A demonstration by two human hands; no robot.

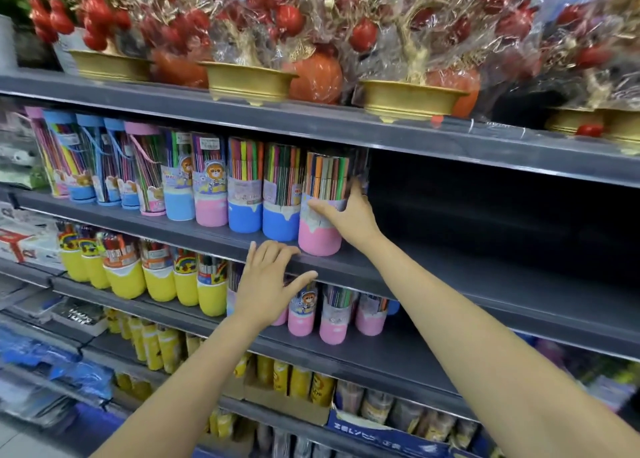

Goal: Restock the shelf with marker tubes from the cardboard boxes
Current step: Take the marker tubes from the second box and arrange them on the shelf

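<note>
Right hand (349, 215) grips pink-based marker tube (320, 208) at row's right end on shelf (450, 277); left hand (266, 281), fingers spread, rests on shelf's front edge below the tube.

Both bare arms reach forward. The right hand (348, 215) sits farther and higher, thumb and fingers curled in a grip. The left hand (266, 281) spreads open, fingers straight.

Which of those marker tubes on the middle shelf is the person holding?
The pink-bottomed tube at the row's right end; the right hand grips it, next to a blue-bottomed one.
</note>
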